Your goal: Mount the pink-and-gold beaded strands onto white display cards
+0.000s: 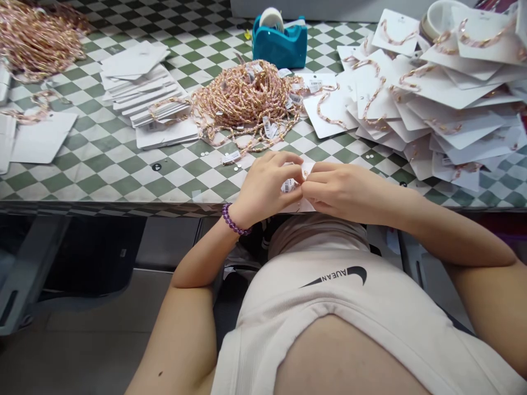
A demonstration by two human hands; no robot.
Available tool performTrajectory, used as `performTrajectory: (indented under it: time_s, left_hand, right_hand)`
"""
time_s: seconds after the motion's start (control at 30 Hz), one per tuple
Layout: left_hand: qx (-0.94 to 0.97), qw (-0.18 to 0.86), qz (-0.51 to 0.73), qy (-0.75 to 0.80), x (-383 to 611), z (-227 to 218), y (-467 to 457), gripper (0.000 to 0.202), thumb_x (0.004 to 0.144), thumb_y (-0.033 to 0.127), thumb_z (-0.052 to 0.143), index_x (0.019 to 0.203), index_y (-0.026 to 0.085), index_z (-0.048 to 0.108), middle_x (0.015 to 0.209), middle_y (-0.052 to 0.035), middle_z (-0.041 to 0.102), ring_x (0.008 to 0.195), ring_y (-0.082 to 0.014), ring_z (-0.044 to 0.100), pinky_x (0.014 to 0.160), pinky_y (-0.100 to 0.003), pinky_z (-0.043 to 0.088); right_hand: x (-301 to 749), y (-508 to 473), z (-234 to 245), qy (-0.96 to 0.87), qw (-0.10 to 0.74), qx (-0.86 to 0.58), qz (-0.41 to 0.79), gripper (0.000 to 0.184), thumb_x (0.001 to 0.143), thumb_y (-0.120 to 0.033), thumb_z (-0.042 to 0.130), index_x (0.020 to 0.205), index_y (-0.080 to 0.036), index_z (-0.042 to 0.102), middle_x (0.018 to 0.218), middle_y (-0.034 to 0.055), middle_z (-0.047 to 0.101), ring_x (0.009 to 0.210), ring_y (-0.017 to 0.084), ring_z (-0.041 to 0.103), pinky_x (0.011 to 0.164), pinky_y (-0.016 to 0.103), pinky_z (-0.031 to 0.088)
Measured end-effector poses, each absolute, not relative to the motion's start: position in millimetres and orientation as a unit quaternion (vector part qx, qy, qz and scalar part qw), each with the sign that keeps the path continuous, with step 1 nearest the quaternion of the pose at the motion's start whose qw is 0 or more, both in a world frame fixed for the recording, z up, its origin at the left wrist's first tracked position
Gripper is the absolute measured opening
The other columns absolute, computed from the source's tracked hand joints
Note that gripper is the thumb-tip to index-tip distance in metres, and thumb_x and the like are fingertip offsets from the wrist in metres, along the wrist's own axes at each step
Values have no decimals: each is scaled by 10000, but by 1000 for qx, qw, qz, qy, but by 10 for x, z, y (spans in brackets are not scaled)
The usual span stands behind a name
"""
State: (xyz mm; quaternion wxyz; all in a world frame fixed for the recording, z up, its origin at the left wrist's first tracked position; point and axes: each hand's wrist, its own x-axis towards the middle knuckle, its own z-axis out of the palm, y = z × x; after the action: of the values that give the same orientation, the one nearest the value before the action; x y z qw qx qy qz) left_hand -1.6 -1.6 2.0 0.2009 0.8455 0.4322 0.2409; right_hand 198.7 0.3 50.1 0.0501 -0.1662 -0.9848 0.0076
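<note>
At the table's front edge, my left hand [269,184] curls its fingers around a white card [307,206], holding it flat. A barcode tag [287,185] shows between its thumb and fingers. My right hand [343,189] is closed beside it, fingertips pinched over the card at a pink and gold beaded strand [305,174]. Most of that strand and card is hidden by my fingers. Just beyond my hands lies a heap of similar beaded strands [247,99], several with barcode tags.
A stack of white cards [140,82] stands left of the heap. A teal tape dispenser [280,41] sits behind it. To the right, carded strands [448,109] are piled high. Another heap of strands [37,41] lies far left, on the checkered tablecloth [102,181].
</note>
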Motion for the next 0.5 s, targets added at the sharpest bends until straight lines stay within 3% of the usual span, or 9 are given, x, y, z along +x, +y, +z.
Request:
performTrajectory:
  time_s: [0.23, 0.5]
  left_hand:
    - [845, 202, 243, 432, -15, 22, -18, 117, 889, 331, 667, 861, 223, 706, 1255, -40, 672, 1144, -258, 590, 1030, -428, 432]
    - [849, 198, 241, 426, -16, 11, -6, 121, 899, 323, 640, 866, 226, 705, 1257, -41, 670, 1139, -259, 590, 1027, -430, 430]
  right_hand:
    - [2099, 2, 523, -975, 125, -170, 64, 254, 989, -106, 424, 761, -152, 527, 756, 36, 589, 807, 155, 540, 659, 256, 418]
    - [2059, 128, 558, -986, 68, -111, 104, 239, 953, -41, 399, 775, -160, 505, 762, 27, 571, 840, 155, 518, 689, 264, 420]
